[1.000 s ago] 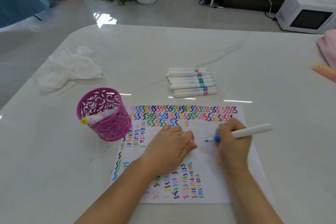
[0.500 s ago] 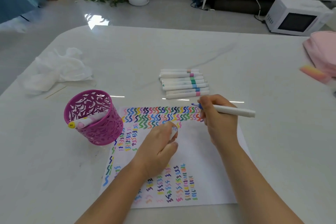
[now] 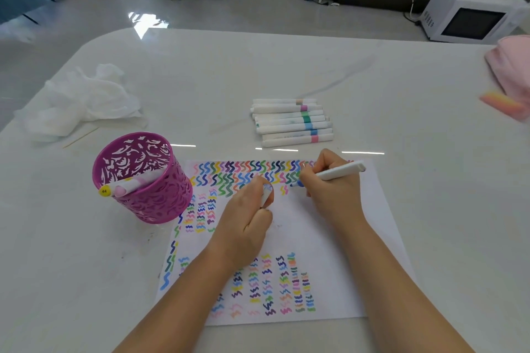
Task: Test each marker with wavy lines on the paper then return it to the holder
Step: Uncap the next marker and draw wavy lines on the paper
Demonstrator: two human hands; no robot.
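1. Head view: the table [image 3: 401,94] is seen from above, and everything for the task lies on its near half.
2. The paper [image 3: 329,238] is held flat under both forearms. Its top rows and lower columns are already filled with wavy lines, and its middle is left bare.
3. The holder [image 3: 149,198] stands just off the paper's left edge, with two markers [image 3: 129,185] leaning in it.
4. A stack [image 3: 292,123] of capped markers is laid just beyond the paper. These are judged to be still untested.
5. The right hand [image 3: 329,192] is wrapped round a marker [image 3: 341,171]. Over the last second it has been carried from the bare middle of the sheet up to the right end of the second row.
6. The left hand [image 3: 246,221] is curled round the cap [image 3: 266,193] and has been shifted up beside the right hand, though the two are not touching.
7. The blue tip [image 3: 295,184] is now pointed down at the open spot beside the last yellow squiggle. Contact with the sheet cannot be told. The move is judged to mean that a new wavy line is about to be drawn, with capping and return to the holder still to be done.
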